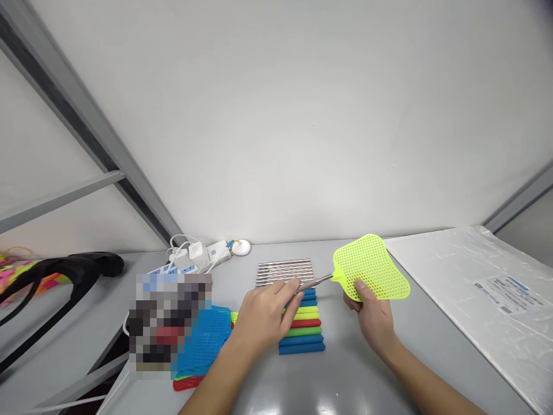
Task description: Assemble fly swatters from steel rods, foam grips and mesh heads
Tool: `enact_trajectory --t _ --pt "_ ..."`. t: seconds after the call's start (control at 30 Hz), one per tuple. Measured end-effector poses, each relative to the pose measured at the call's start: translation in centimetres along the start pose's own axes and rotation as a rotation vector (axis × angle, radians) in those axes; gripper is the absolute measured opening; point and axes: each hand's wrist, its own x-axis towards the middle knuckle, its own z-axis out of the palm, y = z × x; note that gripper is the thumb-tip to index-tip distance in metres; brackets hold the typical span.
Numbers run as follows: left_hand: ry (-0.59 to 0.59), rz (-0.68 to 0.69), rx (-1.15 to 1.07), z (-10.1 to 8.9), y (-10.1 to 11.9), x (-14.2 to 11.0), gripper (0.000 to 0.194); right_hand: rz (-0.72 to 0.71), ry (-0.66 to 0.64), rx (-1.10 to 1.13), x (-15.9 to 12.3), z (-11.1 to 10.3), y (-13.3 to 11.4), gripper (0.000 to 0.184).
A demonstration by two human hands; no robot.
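Tabletop (354, 374) lies below. Your left hand (265, 314) grips the rod (317, 281), your right hand (375, 320) the yellow mesh (367, 259), seemingly for steadiness.

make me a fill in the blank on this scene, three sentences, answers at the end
The right hand holds the yellow mesh, while its rod is in the ____ hand.
The uppermost mesh in the pile is ____.
The handle between yellow and green ones is ____.
Missing words: left; blue; red.
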Motion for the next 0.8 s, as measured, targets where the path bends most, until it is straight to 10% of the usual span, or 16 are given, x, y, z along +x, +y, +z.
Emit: enact_trajectory --t 0.8 --pt "0.074 -0.001 -0.02 0.2 0.6 -1.2 0.026 -0.031 -0.102 -0.062 0.2 -0.9 -0.1 0.039"
